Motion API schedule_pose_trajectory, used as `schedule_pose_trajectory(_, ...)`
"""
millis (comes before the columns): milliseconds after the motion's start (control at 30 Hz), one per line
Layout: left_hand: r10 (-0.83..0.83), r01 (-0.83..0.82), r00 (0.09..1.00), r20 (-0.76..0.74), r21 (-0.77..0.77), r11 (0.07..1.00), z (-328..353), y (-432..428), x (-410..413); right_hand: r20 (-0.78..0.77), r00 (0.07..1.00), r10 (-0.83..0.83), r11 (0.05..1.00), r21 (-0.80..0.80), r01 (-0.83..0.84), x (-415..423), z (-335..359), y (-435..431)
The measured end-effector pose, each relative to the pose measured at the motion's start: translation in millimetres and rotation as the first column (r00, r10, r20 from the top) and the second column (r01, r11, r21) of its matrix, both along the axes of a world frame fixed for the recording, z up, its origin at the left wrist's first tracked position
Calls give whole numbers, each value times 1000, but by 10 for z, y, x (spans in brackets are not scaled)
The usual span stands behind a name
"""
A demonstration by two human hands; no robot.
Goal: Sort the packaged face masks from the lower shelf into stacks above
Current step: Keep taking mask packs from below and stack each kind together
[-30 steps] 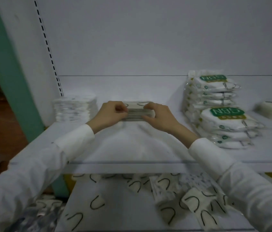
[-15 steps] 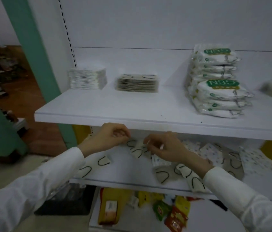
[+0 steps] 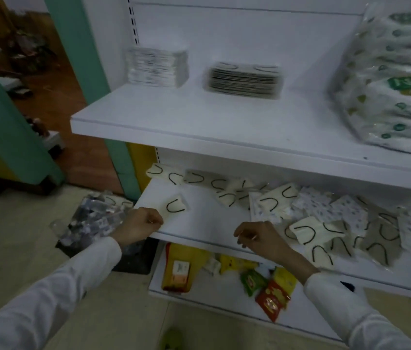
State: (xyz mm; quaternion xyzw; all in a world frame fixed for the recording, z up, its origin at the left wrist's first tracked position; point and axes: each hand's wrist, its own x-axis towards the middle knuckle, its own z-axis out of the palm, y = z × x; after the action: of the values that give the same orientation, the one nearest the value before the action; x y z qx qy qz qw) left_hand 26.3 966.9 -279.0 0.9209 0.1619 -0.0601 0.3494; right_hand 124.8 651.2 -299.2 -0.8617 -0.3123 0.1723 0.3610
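White packaged masks (image 3: 272,205) lie scattered on the lower shelf (image 3: 212,221), centre right; the left hand (image 3: 140,224) curls beside one packet (image 3: 175,207), hold unclear, the right hand (image 3: 258,239) loosely curled, empty.

The big mask packs (image 3: 391,79) on the upper shelf (image 3: 199,127) are cut off by the right edge, and their green print cannot be read. The left stack (image 3: 157,66) and the middle stack (image 3: 245,80) are blurred. The left hand (image 3: 140,224) is curled under, so whether anything is pinched cannot be told. The back loose masks (image 3: 199,176) are partly hidden by that shelf. A green thing (image 3: 171,339) is cut by the bottom edge.
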Motion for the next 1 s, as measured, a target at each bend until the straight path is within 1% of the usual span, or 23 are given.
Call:
schedule_pose_trajectory(67, 29, -29, 999, -22, 2, 1000, -202, 121, -4, -4, 1000, 11, 999, -52, -11, 28, -210, 203)
schedule_pose_trajectory(200, 115, -116, 992, -42, -20, 993, -531, 401, 40, -32, 999, 42, 977, -210, -48, 117, -629, 753)
schedule_pose_trajectory(300, 173, -174, 983, -54, -23, 984, -745, 646, 67, -78, 994, 75, 937, -336, -97, 169, -893, 1250)
schedule_pose_trajectory(433, 181, -186, 978, -102, -44, 982, -934, 1164, 230, -118, 989, 89, 867, -479, -136, 237, -1112, 1973)
schedule_pose_trajectory(500, 184, -191, 977, -112, -60, 980, -958, 1295, 321, -94, 992, 89, 812, -570, -127, 247, -1123, 2142)
schedule_pose_trajectory(567, 205, -216, 972, -118, -87, 972, -997, 1458, 474, -18, 992, 125, 767, -633, -108, 343, -1150, 2364)
schedule_pose_trajectory(667, 218, -233, 964, -149, -87, 969, -1112, 1557, 667, 82, 985, 154, 751, -658, -62, 514, -1196, 2677)
schedule_pose_trajectory(733, 211, -224, 966, -151, -74, 972, -1206, 1556, 718, 101, 983, 153, 771, -634, -55, 672, -1252, 2885)
schedule_pose_trajectory(800, 201, -216, 969, -142, -101, 971, -1299, 1549, 690, 118, 976, 184, 789, -609, -75, 818, -1342, 3093)
schedule_pose_trajectory(900, 196, -215, 974, -116, -178, 960, -1373, 1586, 540, 136, 955, 263, 767, -631, -121, 1000, -1499, 3328)
schedule_pose_trajectory(1000, 227, -244, 968, -105, -199, 949, -1411, 1717, 421, 151, 923, 355, 702, -695, -156, 1161, -1646, 3466)
